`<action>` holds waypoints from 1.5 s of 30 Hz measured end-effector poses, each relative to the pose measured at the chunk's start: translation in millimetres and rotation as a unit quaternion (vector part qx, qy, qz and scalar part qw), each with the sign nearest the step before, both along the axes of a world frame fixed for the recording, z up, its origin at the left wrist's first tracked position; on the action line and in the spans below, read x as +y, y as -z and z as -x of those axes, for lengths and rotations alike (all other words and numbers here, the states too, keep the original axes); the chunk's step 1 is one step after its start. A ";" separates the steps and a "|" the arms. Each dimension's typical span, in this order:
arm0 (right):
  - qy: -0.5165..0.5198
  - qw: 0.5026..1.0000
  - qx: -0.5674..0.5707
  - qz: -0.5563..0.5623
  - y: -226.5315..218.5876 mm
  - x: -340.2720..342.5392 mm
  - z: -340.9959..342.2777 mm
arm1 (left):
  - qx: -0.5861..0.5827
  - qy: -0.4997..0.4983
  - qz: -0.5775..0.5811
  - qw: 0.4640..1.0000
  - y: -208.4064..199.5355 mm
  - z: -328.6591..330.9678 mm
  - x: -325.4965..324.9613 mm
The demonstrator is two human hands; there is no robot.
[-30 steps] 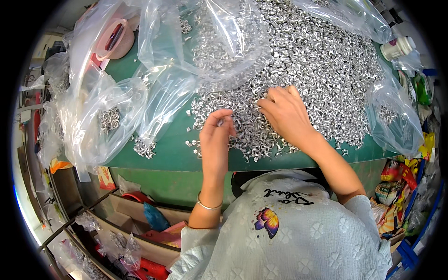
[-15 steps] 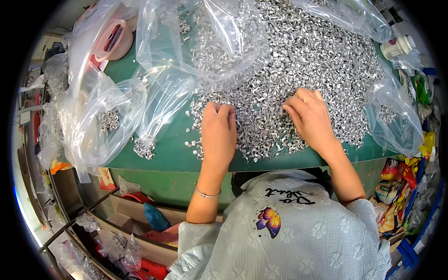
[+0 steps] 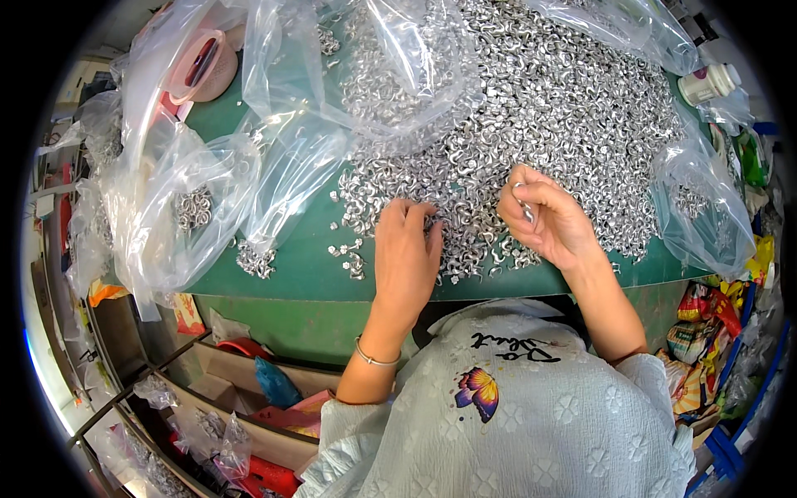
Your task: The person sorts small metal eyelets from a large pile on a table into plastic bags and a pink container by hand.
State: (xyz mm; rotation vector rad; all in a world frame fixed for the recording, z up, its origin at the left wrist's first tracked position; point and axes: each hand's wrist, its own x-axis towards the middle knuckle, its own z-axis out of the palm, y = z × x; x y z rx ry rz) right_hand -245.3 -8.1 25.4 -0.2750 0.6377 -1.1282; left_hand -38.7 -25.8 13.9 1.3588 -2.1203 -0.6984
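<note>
A wide heap of small curved silver metal pieces (image 3: 581,133) covers much of the green table. My right hand (image 3: 552,220) is turned partly palm up over the near part of the heap, its fingers closed. Between its thumb and fingers is a small curved silver metal piece (image 3: 525,206). My left hand (image 3: 407,253), a bangle on its wrist, lies back up at the heap's near left edge. Its fingers are bent and apart, the tips among the pieces; anything beneath them is hidden. Beside it are a few loose flower-shaped silver pieces (image 3: 344,249).
Clear plastic bags (image 3: 290,166) drape over the table's left and the heap's far side. Another bag (image 3: 701,216) with pieces lies at the right. A pink basket (image 3: 217,79) stands far left, a white bottle (image 3: 707,85) far right. Drawers with bags (image 3: 237,452) are below left.
My right hand has rolled palm upward and lifted, showing a curved metal piece in its fingers. My left hand has moved slightly right and nearer to me, its fingers spreading.
</note>
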 end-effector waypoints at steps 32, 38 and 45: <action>-0.084 0.963 0.257 0.018 -9.8 8.9 -22.3 | 0.354 -0.024 -0.223 0.908 -8.6 20.2 3.5; -0.073 0.927 0.364 0.051 -17.7 14.5 -24.4 | 0.244 -0.025 -0.121 0.962 -21.0 20.7 6.7; 0.013 0.897 0.435 0.075 -29.8 19.7 -29.6 | 0.241 -0.013 -0.075 0.968 -10.5 18.5 6.6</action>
